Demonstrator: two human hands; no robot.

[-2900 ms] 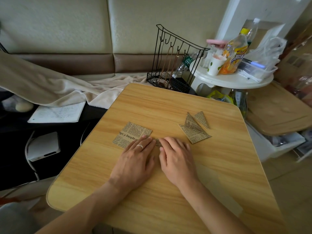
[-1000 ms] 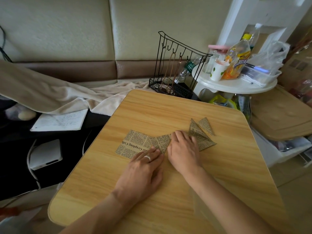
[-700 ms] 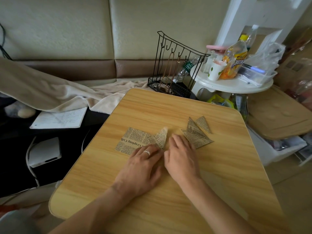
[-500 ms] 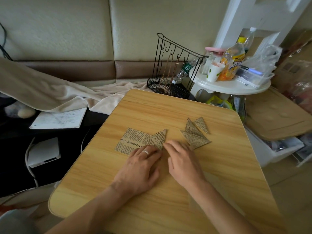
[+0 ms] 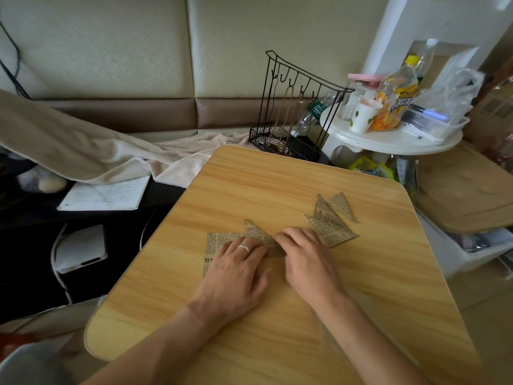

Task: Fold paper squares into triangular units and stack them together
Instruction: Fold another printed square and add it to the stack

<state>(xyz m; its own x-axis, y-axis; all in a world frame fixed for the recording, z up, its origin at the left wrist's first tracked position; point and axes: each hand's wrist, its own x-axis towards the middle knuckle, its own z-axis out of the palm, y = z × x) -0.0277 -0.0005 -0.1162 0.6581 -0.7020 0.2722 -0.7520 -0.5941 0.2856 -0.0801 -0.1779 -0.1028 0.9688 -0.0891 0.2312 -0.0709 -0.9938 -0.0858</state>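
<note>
On the wooden table (image 5: 277,184), near its middle, lies a sheet of newspaper-print paper (image 5: 215,240), and a part of it is folded into a triangle (image 5: 256,232) whose tip points away from the person. The left hand (image 5: 236,269) lies flat on the paper with straight fingers (image 5: 251,245); the sheet shows at the left of this hand, and the triangle comes out from under the fingertips. The right hand (image 5: 308,259) rests just beside the left one, its fingers a little bent, and their tips touch the right edge of the fold. I cannot tell if they pinch the paper or only press it. A small pile of folded triangles (image 5: 330,220) lies on the table just beyond the right hand, on its right side, close to the knuckles. Behind the table stands a black wire rack (image 5: 291,107).
</note>
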